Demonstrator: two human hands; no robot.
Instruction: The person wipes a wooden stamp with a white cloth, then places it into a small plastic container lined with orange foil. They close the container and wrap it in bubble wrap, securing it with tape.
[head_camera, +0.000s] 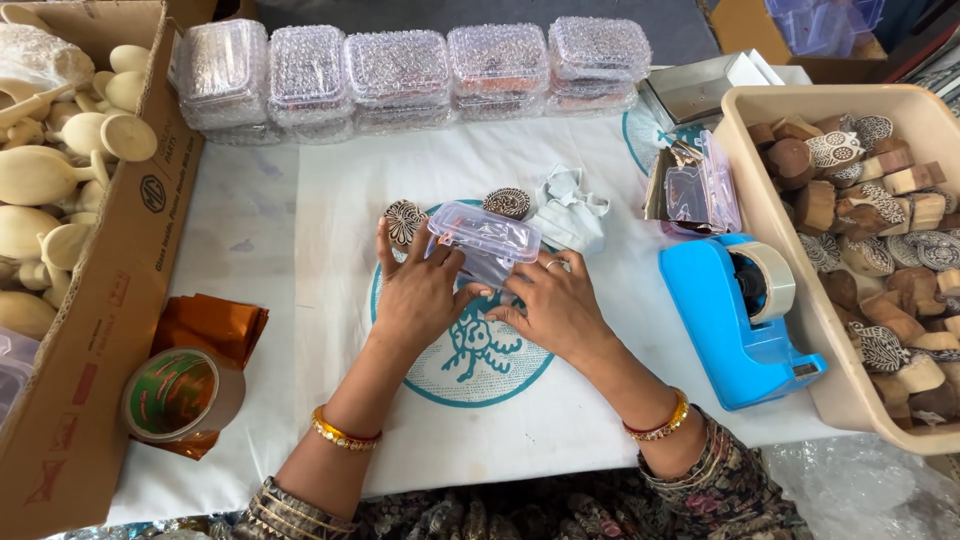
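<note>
Looking down, we see both hands meeting at a small clear plastic box (484, 240) that rests on the white cloth of the counter (300, 200), over a teal round print. The left hand (418, 290) lies flat just to the left of the box, its fingers stretched up along the box's near left side and touching it, the thumb reaching toward the middle. The right hand (553, 305) sits just below and to the right of the box, its fingers curled in against the near edge; neither hand is clamped round the box, both press on it with fingers loosely spread. The box lies tilted, its far end pointing up and to the right, away from the wrists. Two carved wooden stamps stand just beyond it: one (404, 220) touching the left fingertips, the other (508, 202) just behind the box's far edge. A crumpled pale cloth (570, 212) lies just right of the box. A blue tape dispenser (733, 320) stands well to the right of the right hand, beside a beige tub (800, 300) full of carved wooden blocks. A row of stacked clear boxes (400, 75) runs along the far edge, and a roll of tape (180, 398) lies near the left, beside a cardboard carton (120, 280) of wooden pieces.
</note>
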